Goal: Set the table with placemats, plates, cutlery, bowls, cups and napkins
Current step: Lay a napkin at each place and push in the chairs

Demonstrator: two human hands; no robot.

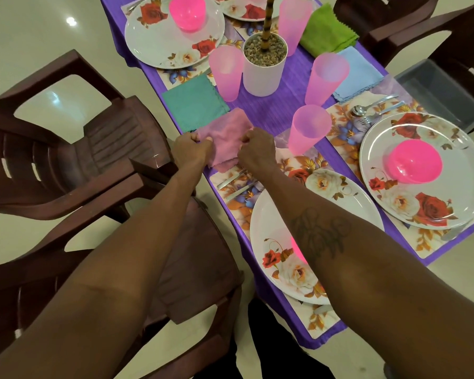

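Pink napkin (225, 138) pinched between left hand (192, 151) and right hand (256, 150), fingers curled on opposite edges (cloth rumpled), beside teal napkin (193, 103).

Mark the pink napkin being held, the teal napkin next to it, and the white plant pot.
pink napkin (226, 132): head view, middle of the crumpled cloth.
teal napkin (195, 103): head view, centre of its flat top face.
white plant pot (260, 77): head view, bare side wall.

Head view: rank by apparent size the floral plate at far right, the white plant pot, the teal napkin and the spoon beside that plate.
1. floral plate
2. white plant pot and teal napkin, too alike to rank
3. spoon
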